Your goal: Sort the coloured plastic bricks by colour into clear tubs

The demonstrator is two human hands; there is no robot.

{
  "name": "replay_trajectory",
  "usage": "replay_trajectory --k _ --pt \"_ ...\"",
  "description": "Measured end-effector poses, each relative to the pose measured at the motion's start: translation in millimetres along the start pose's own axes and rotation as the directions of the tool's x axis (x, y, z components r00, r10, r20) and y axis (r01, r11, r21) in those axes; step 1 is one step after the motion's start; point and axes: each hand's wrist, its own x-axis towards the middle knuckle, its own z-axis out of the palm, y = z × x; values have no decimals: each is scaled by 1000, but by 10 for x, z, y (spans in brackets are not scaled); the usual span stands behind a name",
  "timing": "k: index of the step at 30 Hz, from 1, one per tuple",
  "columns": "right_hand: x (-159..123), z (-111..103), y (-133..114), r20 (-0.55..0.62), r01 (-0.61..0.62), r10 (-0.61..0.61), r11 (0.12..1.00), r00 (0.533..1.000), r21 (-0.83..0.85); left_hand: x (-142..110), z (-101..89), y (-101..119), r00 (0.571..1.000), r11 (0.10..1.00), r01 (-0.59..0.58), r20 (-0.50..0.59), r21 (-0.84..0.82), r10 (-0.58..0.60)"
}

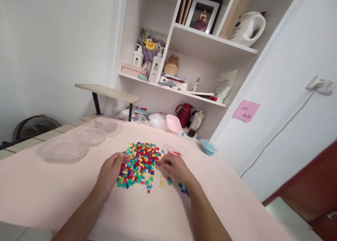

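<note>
A heap of small coloured bricks (139, 162), red, blue, green and yellow, lies on the pale pink table (52, 191). My left hand (112, 169) rests at the heap's left edge with its fingers curled inward against the bricks. My right hand (173, 167) sits at the heap's right edge, fingers bent down and pinched among the bricks; what they hold is too small to make out. A small clear bowl (177, 150) with a few red bricks stands just beyond my right hand. Several loose bricks (168, 180) lie near my right wrist.
Three clear empty bowls (63, 149) (89, 135) (106, 123) stand in a row at the left. A small bowl of blue pieces (207, 148) sits at the right edge. Behind are a pink container (173, 124), a red jug (184, 114) and white shelves (210, 44) with bottles.
</note>
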Motion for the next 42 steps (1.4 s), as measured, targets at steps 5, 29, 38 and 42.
replay_trajectory --k 5,29,38,42 --pt "-1 -201 137 -531 -71 199 965 824 252 10 4 19 1000 1000 24 3 -9 -24" --pt "-28 120 -108 230 153 -157 988 960 35 12 12 20 1000 1000 -7 3 15 7" --pt "-34 -35 16 154 47 -38 998 987 -53 -25 0 47 1000 1000 6 -1 7 -6" --pt "-34 -18 60 191 -17 18 1000 981 -6 -11 3 32 1000 1000 10 1 13 -10"
